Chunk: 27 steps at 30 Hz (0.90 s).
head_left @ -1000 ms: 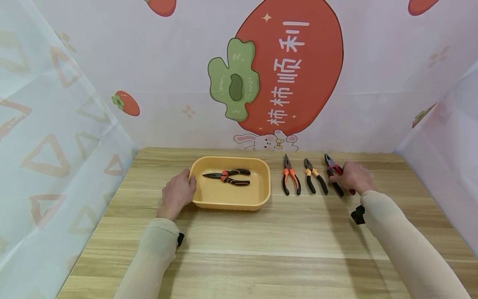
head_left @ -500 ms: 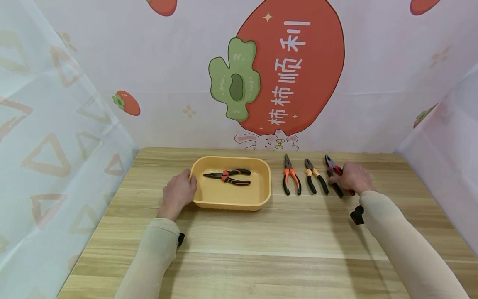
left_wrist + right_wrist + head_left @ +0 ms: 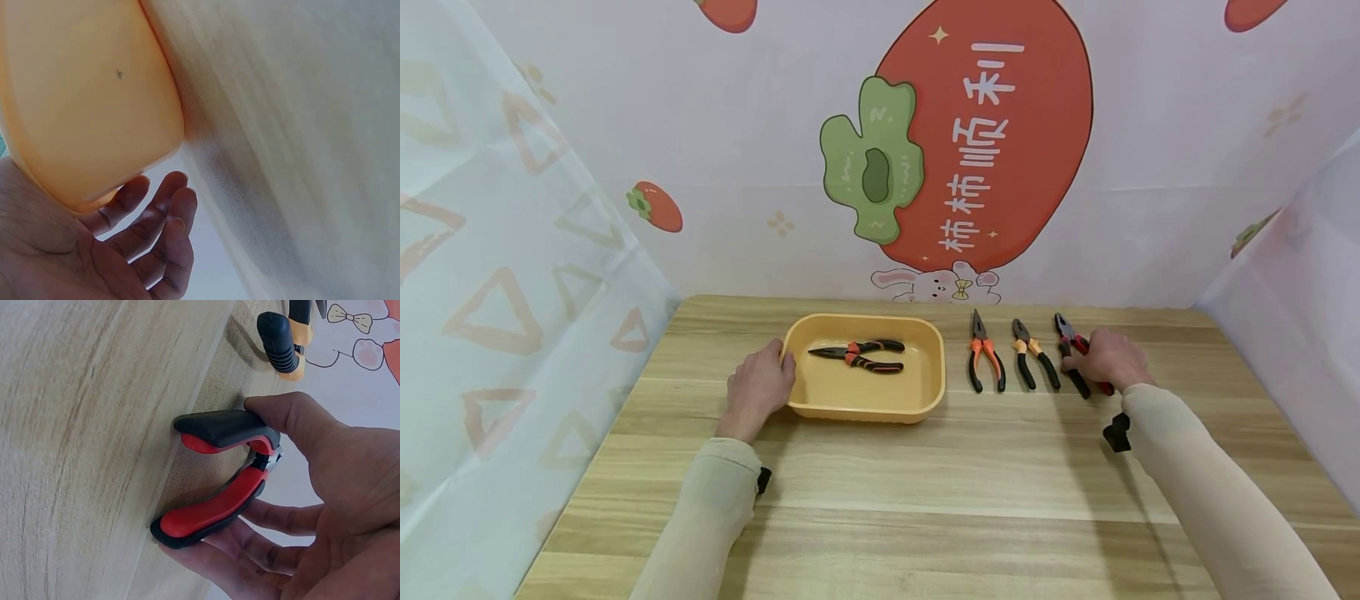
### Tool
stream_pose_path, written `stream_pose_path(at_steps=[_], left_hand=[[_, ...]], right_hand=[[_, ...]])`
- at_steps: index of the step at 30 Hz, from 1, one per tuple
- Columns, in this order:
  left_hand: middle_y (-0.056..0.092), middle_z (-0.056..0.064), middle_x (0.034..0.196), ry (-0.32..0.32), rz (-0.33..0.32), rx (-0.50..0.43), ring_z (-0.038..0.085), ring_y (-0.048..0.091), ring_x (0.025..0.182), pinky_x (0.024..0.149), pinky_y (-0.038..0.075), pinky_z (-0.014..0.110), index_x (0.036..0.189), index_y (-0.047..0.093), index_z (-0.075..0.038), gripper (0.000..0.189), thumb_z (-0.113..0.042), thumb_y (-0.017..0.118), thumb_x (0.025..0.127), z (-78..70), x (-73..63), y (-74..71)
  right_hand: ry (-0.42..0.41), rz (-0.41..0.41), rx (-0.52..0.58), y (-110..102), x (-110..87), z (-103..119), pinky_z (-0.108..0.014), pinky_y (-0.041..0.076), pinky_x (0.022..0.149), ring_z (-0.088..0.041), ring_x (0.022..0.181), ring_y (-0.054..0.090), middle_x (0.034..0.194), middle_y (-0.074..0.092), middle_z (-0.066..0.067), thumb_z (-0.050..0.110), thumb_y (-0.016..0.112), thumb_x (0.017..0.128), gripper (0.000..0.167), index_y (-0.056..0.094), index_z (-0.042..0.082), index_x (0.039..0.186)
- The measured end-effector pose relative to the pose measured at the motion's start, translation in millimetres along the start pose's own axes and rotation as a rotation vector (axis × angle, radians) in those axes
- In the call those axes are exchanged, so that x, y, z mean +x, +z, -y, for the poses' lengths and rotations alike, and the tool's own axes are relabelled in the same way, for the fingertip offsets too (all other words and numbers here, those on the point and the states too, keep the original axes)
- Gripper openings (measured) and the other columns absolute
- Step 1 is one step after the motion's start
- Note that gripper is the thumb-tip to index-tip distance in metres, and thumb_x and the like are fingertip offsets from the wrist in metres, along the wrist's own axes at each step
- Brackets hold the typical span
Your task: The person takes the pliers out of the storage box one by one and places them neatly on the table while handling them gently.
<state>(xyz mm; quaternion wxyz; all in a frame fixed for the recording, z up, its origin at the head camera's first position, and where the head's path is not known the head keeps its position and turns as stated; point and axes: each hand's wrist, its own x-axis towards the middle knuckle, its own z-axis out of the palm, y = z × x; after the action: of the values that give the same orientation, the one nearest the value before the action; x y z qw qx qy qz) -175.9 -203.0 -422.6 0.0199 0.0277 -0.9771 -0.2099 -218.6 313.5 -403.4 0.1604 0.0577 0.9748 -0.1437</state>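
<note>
In the head view my left hand (image 3: 758,387) holds the left end of a yellow plastic tray (image 3: 850,414), thumb at the rim. The left wrist view has its curled fingers (image 3: 178,250) by the tray's wall (image 3: 94,94). Inside the tray lie long-nose pliers (image 3: 859,355) with black and red handles. At the right, my right hand (image 3: 1111,358) grips red-and-black combination pliers (image 3: 1066,327) lying on the table. Seen from the right wrist, the thumb (image 3: 294,415) presses one handle and the fingers lie along the other red handle (image 3: 215,506). The handles are spread apart.
Orange-and-black long-nose pliers (image 3: 981,350) and yellow-and-black pliers (image 3: 1030,354) lie between the tray and my right hand. The wooden table (image 3: 925,500) ends at a printed backdrop (image 3: 737,167), with cloth walls at both sides.
The pliers in my right hand have shifted very slightly toward me. My left hand and the tray stay in place.
</note>
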Motion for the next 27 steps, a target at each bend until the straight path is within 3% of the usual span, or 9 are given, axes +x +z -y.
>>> stream_pose_path(at_steps=[19,27], left_hand=[[0.059,0.015,0.079,-0.014,0.004,-0.002,0.034,0.059,0.070,0.058,0.045,0.050,0.103,0.056,-0.006,0.026,-0.028,0.043,0.106,-0.5,0.3,0.0],[0.056,0.013,0.075,-0.006,0.005,-0.002,0.033,0.058,0.066,0.054,0.042,0.046,0.100,0.055,-0.007,0.026,-0.028,0.042,0.106,-0.4,-0.1,-0.2]], right_hand=[[0.047,0.036,-0.004,1.1,-0.2,2.9,-0.031,0.037,0.052,-0.020,0.057,0.049,0.063,0.047,-0.004,0.045,0.070,0.092,0.046,0.051,0.008,0.072],[0.054,0.048,-0.004,0.9,-2.3,3.6,-0.032,0.037,0.052,-0.021,0.057,0.050,0.062,0.047,-0.004,0.046,0.067,0.094,0.046,0.052,0.010,0.069]])
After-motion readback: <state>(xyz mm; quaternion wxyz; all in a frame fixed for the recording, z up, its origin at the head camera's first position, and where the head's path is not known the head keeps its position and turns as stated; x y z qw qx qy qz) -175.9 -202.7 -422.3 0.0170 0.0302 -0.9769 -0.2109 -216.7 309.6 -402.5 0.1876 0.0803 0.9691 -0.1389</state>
